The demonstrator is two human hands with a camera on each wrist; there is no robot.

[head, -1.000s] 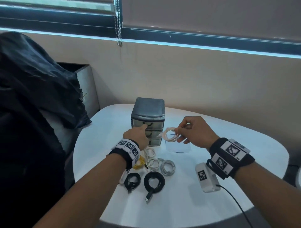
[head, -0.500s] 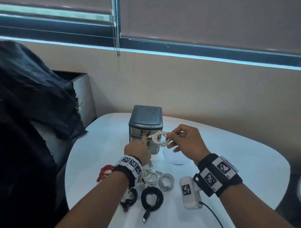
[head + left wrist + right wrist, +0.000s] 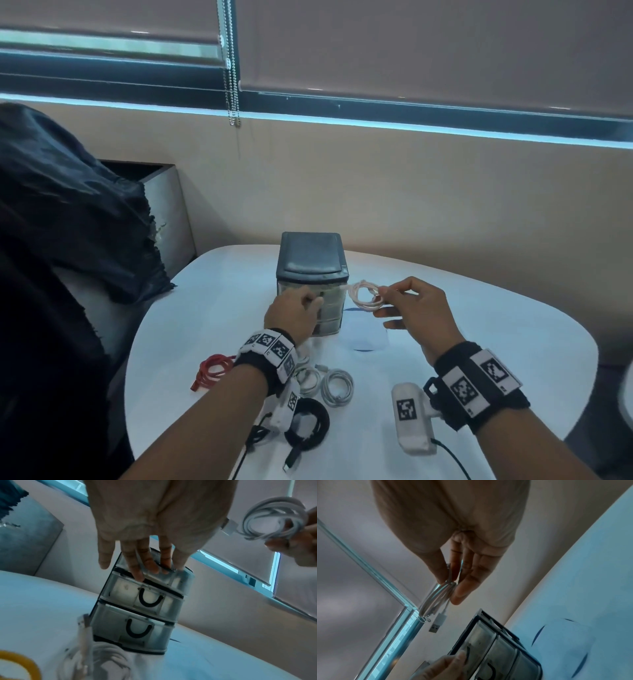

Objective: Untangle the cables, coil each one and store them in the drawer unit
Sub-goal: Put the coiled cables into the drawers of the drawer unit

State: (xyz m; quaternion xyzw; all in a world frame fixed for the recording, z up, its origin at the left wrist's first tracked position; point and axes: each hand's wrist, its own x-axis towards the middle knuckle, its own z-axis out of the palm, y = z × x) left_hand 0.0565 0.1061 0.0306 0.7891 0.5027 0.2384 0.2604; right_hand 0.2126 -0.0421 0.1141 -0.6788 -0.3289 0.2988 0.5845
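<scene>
A small drawer unit (image 3: 310,263) with a dark lid and three clear drawers stands at the table's middle. My left hand (image 3: 313,301) is at its front, fingers hooked on the top drawer (image 3: 178,580), which juts out slightly. The two lower drawers (image 3: 137,615) are closed. Just right of the unit's top, my right hand (image 3: 378,301) pinches a coiled white cable (image 3: 364,295) between thumb and fingers. Its USB plug (image 3: 436,623) dangles below the coil (image 3: 436,597).
Coiled cables lie on the white table (image 3: 479,342) near me: a red one (image 3: 214,371), two white ones (image 3: 337,387), a black one (image 3: 306,423) and a yellow one (image 3: 20,666). A white sheet (image 3: 364,337) lies right of the unit. Dark cloth (image 3: 68,222) drapes a chair at left.
My left hand has moved up from the lower drawers to the top drawer's front. My right hand has carried the white coil up level with the unit's top.
</scene>
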